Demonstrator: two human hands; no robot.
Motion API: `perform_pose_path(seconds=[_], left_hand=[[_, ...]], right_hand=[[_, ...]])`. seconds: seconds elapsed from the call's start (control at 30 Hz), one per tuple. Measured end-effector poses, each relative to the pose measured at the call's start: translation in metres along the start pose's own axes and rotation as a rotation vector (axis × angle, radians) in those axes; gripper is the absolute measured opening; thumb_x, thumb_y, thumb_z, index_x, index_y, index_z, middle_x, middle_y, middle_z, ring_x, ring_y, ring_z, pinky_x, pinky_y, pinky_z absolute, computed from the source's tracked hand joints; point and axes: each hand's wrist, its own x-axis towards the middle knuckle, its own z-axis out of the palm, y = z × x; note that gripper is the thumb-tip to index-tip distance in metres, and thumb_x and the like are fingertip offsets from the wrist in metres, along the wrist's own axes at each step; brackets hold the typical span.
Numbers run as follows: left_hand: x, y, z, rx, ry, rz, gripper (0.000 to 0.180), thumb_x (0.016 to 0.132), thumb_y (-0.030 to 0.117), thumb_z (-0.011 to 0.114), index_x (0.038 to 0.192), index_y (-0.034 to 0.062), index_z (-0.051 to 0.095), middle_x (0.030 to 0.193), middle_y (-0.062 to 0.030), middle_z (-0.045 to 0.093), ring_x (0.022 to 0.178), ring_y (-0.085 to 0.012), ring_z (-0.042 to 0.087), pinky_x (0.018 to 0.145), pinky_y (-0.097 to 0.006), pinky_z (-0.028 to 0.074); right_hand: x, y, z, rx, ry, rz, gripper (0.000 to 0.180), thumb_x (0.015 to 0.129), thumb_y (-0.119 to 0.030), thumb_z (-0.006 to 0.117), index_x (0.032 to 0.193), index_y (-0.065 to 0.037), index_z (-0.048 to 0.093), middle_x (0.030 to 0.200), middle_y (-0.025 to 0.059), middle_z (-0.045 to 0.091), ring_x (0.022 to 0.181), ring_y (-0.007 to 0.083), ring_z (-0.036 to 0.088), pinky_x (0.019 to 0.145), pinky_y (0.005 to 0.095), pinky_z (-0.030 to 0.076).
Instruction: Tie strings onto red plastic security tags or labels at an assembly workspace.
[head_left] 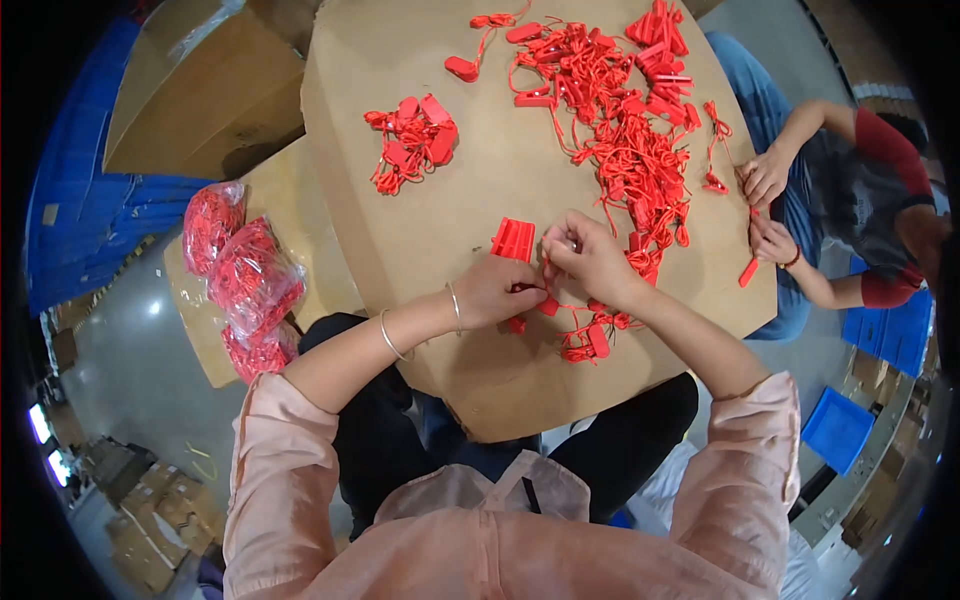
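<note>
My left hand (500, 292) is closed over the cardboard, thumb and forefinger pinched at a thin red cord (549, 278). Against its knuckles lies a ribbed group of red plastic pieces (514, 240); whether the hidden fingers hold them, I cannot tell. Another small red piece (548, 306) shows by the thumb. My right hand (588, 258) pinches the same cord close to the left fingertips. Nearer me, a few corded red pieces (597, 342) lie on the cardboard. Right of my hands stretches a long tangled heap of red cords with plastic pieces (640, 150).
A smaller red bundle (412, 143) lies at the far left of the cardboard tabletop (470, 390). Clear bags of red cords (250, 275) sit further left, near a large carton (205, 95). At the right edge, another person's hands (768, 205) handle a red corded piece.
</note>
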Motion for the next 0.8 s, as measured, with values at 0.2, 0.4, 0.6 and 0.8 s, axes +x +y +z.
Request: perform_pose_path(seconds=[0.2,0.4,0.6,0.8], left_hand=[[-0.008,0.051,-0.020,-0.206,0.127,-0.117,0.018,0.082,0.016,0.059,0.093,0.0030,0.064,0.074,-0.0092,0.064,0.068,-0.0162,0.061,0.064,-0.028,0.048],[-0.048,0.101,-0.006,0.093,0.028,-0.030,0.015,0.081,0.018,0.061,0.089,0.0059,0.065,0.079,-0.0130,0.063,0.072,-0.0265,0.061,0.066,-0.033,0.048],[-0.108,0.131,-0.011,0.063,-0.104,-0.187,0.011,0.080,0.007,0.059,0.088,0.0014,0.064,0.083,-0.0134,0.063,0.074,-0.0198,0.060,0.068,-0.030,0.047],[-0.127,0.126,-0.017,0.099,-0.151,-0.339,0.014,0.083,0.005,0.057,0.095,0.0011,0.064,0.077,-0.0038,0.061,0.059,-0.0092,0.050,0.054,-0.022,0.042]], right_hand=[[-0.018,-0.064,0.000,0.111,0.027,0.038,0.009,0.089,-0.007,0.049,0.085,0.000,0.046,0.071,0.0059,0.057,0.061,0.0105,0.058,0.055,0.0239,0.050],[-0.085,-0.076,0.058,-0.102,0.298,-0.062,0.013,0.085,-0.012,0.056,0.085,-0.002,0.048,0.071,0.0037,0.054,0.064,0.0082,0.055,0.053,0.0238,0.045],[-0.133,-0.068,0.157,0.294,0.791,0.000,0.005,0.086,-0.004,0.051,0.085,-0.003,0.046,0.070,0.0027,0.053,0.062,0.0070,0.055,0.053,0.0231,0.046],[-0.141,-0.079,0.186,0.690,0.973,-0.096,0.008,0.084,0.001,0.050,0.085,-0.002,0.043,0.070,0.0035,0.052,0.060,0.0101,0.056,0.051,0.0248,0.048]])
